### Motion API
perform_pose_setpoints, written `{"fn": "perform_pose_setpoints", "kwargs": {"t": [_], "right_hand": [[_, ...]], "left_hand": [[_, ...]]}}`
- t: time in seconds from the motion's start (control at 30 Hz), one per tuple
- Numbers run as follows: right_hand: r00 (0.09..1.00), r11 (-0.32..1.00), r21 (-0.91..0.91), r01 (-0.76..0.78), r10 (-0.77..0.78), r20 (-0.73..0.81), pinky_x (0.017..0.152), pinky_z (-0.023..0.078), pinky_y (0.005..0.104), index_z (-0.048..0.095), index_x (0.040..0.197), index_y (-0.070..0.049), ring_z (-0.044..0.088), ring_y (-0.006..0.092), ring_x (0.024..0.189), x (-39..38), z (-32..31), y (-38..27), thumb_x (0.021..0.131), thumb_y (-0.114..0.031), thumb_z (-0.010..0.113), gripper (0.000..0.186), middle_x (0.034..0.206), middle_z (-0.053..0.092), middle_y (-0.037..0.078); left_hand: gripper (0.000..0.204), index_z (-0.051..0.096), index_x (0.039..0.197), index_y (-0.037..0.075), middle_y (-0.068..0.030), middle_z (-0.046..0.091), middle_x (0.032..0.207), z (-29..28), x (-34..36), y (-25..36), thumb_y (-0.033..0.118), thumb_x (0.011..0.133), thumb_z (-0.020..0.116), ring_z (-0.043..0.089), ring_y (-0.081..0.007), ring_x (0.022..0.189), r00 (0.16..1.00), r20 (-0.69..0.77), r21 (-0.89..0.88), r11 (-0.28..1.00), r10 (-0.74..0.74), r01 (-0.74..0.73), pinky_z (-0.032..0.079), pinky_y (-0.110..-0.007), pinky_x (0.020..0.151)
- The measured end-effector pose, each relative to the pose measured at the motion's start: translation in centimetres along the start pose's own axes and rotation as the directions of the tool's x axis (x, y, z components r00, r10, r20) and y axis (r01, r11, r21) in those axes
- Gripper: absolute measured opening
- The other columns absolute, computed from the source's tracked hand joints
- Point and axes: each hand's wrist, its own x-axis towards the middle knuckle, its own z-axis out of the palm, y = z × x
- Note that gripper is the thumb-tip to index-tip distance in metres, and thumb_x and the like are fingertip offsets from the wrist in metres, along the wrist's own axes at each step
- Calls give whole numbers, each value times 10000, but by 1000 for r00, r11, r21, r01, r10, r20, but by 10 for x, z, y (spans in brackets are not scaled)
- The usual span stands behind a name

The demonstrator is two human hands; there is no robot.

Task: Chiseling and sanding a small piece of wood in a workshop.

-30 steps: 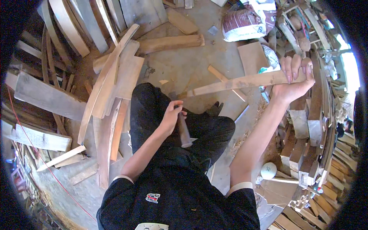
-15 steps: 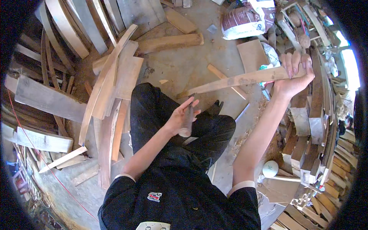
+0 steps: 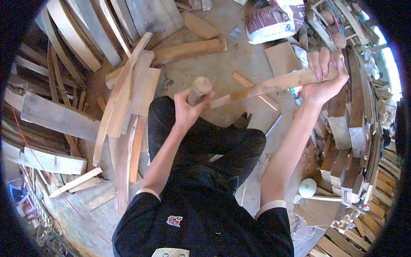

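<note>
My right hand (image 3: 326,79) is closed round the far end of a long, slightly curved wooden strip (image 3: 278,82), fingers over its top edge. The strip slants down leftward, its narrow end close to my left hand (image 3: 188,112). That left hand is wrapped round a thick, round wooden handle (image 3: 199,91), whose blunt end points up and away from my body. What the handle belongs to is hidden behind the fist. I cannot tell whether it touches the strip. Both hands are over my legs (image 3: 201,141) in dark trousers.
Stacked planks (image 3: 139,90) lie beside my left leg, with curved boards (image 3: 77,38) behind them. A thin batten (image 3: 257,92) lies on the concrete floor under the strip. A printed sack (image 3: 274,21) stands far right. Thick timbers (image 3: 340,132) and a pale round object (image 3: 307,187) are to my right.
My left hand has turned over and moved up and slightly left, so the handle's blunt end swung from pointing toward me to pointing away. My right hand still grips the strip.
</note>
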Motion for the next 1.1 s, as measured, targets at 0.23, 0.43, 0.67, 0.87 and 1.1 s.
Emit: {"fn": "perform_pose_setpoints", "kwargs": {"t": [0.23,0.43,0.67,0.87,1.1], "right_hand": [[997,996,-74,40,-45,-61,451,174,221,338,671,-160,199,54,425,-10,13,-2,864,-271,500,275,513,254,-44],[998,997,-68,40,-43,-39,449,183,227,363,684,-155,197,57,413,-13,20,-3,864,-263,496,249,510,263,-41],[998,999,18,29,-30,63,452,203,227,387,705,-148,212,60,405,-16,33,0,867,-262,493,225,509,273,-42],[998,998,16,56,-56,1,443,197,225,367,685,-150,182,62,399,-21,35,-2,876,-242,497,248,504,256,-36],[994,994,-68,81,-85,-62,447,201,228,366,668,-147,157,64,386,-20,33,-2,871,-246,493,259,494,251,-36]], "left_hand": [[349,453,999,91,-7,431,762,38,48,83,437,956,471,482,-154,781,998,5,-748,663,68,-41,479,-379,663],[352,493,972,64,-14,383,557,61,79,134,415,947,509,378,-118,451,932,216,-660,747,291,-81,290,-244,390],[276,607,982,18,21,585,768,99,69,136,153,784,743,530,-63,716,938,206,-677,733,278,-69,451,-243,638],[307,624,959,-6,22,608,835,101,64,136,170,755,771,525,-65,775,908,175,-677,716,382,-170,465,-258,701],[203,621,941,1,27,590,796,109,78,143,152,835,707,511,-49,722,917,226,-718,692,328,-71,440,-232,638]]}}
